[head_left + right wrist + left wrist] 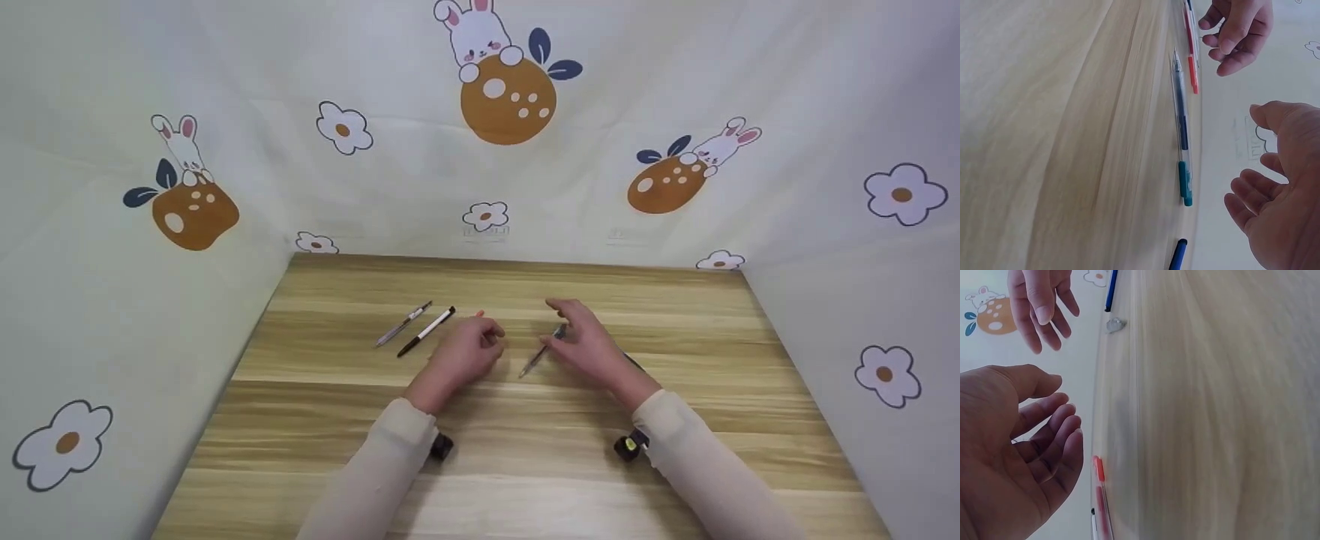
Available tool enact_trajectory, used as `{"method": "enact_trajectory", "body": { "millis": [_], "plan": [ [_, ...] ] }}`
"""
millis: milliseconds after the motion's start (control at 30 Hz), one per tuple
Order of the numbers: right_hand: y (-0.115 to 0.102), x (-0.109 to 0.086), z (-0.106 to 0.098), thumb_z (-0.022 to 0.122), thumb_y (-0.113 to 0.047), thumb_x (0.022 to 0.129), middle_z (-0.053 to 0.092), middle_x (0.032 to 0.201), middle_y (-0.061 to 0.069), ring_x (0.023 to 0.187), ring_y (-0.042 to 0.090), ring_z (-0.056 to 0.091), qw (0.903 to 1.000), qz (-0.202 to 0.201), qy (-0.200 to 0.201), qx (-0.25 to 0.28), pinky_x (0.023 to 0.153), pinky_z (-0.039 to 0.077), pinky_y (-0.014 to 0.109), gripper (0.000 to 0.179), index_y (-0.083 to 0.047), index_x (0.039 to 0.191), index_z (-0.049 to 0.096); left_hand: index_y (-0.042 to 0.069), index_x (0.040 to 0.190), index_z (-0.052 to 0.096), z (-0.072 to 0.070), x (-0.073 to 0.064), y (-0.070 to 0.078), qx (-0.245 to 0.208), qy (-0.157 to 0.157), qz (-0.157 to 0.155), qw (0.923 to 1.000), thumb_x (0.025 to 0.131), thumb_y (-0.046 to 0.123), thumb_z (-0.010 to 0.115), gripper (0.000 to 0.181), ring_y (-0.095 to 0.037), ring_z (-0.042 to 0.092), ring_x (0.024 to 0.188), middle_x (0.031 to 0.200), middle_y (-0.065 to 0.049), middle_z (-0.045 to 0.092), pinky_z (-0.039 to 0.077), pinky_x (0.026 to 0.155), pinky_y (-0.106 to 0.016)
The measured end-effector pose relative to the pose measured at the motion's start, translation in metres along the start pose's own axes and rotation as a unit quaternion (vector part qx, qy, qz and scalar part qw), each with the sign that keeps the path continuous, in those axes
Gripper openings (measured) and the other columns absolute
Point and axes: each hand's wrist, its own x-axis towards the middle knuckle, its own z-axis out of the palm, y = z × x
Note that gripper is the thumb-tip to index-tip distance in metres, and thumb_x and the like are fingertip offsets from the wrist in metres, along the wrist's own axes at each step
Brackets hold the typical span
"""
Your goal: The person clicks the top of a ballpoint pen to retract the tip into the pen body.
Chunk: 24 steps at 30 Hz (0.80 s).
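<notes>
My left hand [469, 349] hovers above the table with loosely bent fingers, holding nothing. Beneath it lies a red pen [1100, 489], mostly hidden in the head view. My right hand [591, 349] is held over a clear pen with a teal clip [1183, 132]; its fingers are spread and apart from the pen in the right wrist view. A blue pen [1178, 256] lies to the right of that, largely covered by the right wrist in the head view. Left of my left hand are a white and black pen [426, 331] and a clear pen [403, 324].
The pens lie on a wood-grain table [510, 480]. Pale cloth walls [397, 187] printed with rabbits, oranges and flowers stand behind and on both sides. A small black device [442, 448] sits at the left wrist, another [627, 448] at the right.
</notes>
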Motion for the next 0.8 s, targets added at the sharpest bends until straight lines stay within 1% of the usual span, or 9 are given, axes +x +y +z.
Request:
{"method": "enact_trajectory", "body": {
  "millis": [100,233,367,567,700,800],
  "plan": [
    [0.005,-0.003,-0.002,0.082,-0.009,0.1,0.057,0.152,0.026,0.138,0.044,0.056,0.9999,-0.009,0.008,-0.008,0.115,0.048,0.058,0.065,0.002,0.158,0.053,0.003,0.119,0.079,0.004,0.001,0.003,-0.003,-0.008,0.002,1.0,0.102,0.013,0.075,0.02,-0.019,0.07,0.099,0.105,-0.003,0.075,0.06,0.092,-0.043],
    [0.009,-0.008,-0.004,0.083,-0.008,0.099,0.058,0.151,0.023,0.137,0.044,0.057,0.9998,-0.012,0.013,-0.012,0.115,0.048,0.058,0.065,0.003,0.156,0.054,0.006,0.118,0.08,0.008,0.003,0.006,0.011,-0.011,0.012,0.9998,0.101,0.013,0.075,0.018,-0.02,0.071,0.1,0.106,-0.004,0.076,0.061,0.092,-0.042],
    [0.01,-0.012,-0.007,0.084,-0.008,0.099,0.058,0.151,0.023,0.138,0.046,0.056,0.9998,-0.011,0.013,-0.006,0.117,0.047,0.058,0.066,0.003,0.156,0.054,0.006,0.118,0.08,0.012,0.004,0.009,0.019,-0.015,0.022,0.9995,0.101,0.013,0.076,0.019,-0.021,0.071,0.101,0.109,-0.005,0.076,0.061,0.092,-0.042],
    [0.013,-0.017,-0.011,0.085,-0.009,0.098,0.059,0.148,0.025,0.137,0.043,0.056,0.9999,-0.003,0.012,-0.011,0.116,0.048,0.057,0.067,0.002,0.157,0.054,0.004,0.121,0.08,0.019,0.007,0.014,0.032,-0.019,0.049,0.9981,0.097,0.009,0.076,0.025,-0.02,0.071,0.101,0.11,-0.006,0.076,0.06,0.092,-0.039],
    [0.013,-0.02,-0.015,0.085,-0.011,0.099,0.06,0.146,0.024,0.135,0.045,0.056,0.9998,-0.002,0.013,-0.017,0.114,0.049,0.057,0.067,0.002,0.157,0.054,0.002,0.122,0.079,0.025,0.009,0.017,0.022,-0.025,0.062,0.9975,0.093,0.004,0.074,0.03,-0.02,0.071,0.098,0.107,-0.007,0.077,0.061,0.089,-0.038],
    [0.012,-0.021,-0.017,0.085,-0.009,0.098,0.059,0.145,0.025,0.134,0.048,0.056,0.9998,-0.003,0.015,-0.013,0.114,0.049,0.058,0.067,0.003,0.156,0.054,0.0,0.125,0.077,0.029,0.011,0.018,0.004,-0.036,0.06,0.9975,0.093,0.002,0.074,0.032,-0.022,0.071,0.1,0.109,-0.01,0.076,0.06,0.09,-0.04]
  ]
}}
